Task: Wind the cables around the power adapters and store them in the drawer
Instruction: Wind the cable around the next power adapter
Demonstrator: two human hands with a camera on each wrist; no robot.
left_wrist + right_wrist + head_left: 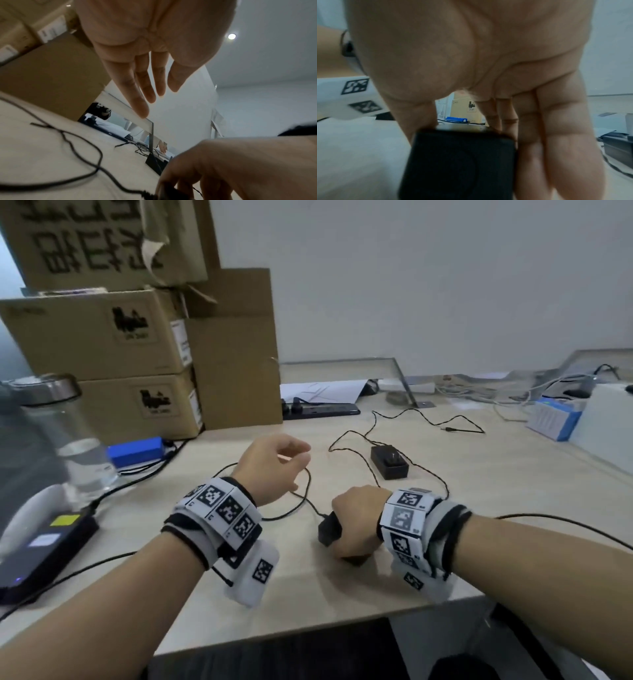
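Note:
My right hand grips a black power adapter near the table's front edge. In the right wrist view the adapter sits between thumb and fingers. Its thin black cable runs left and loops under my left hand, which hovers above the table with relaxed fingers and holds nothing. The left wrist view shows those fingers straight over the looped cable. A second black adapter lies further back, prongs up, with its cable trailing to a plug tip. No drawer is in view.
Stacked cardboard boxes stand at the back left. A clear water bottle, a blue battery pack and a black device occupy the left side. A power strip lies behind. A blue-and-white box sits at the right.

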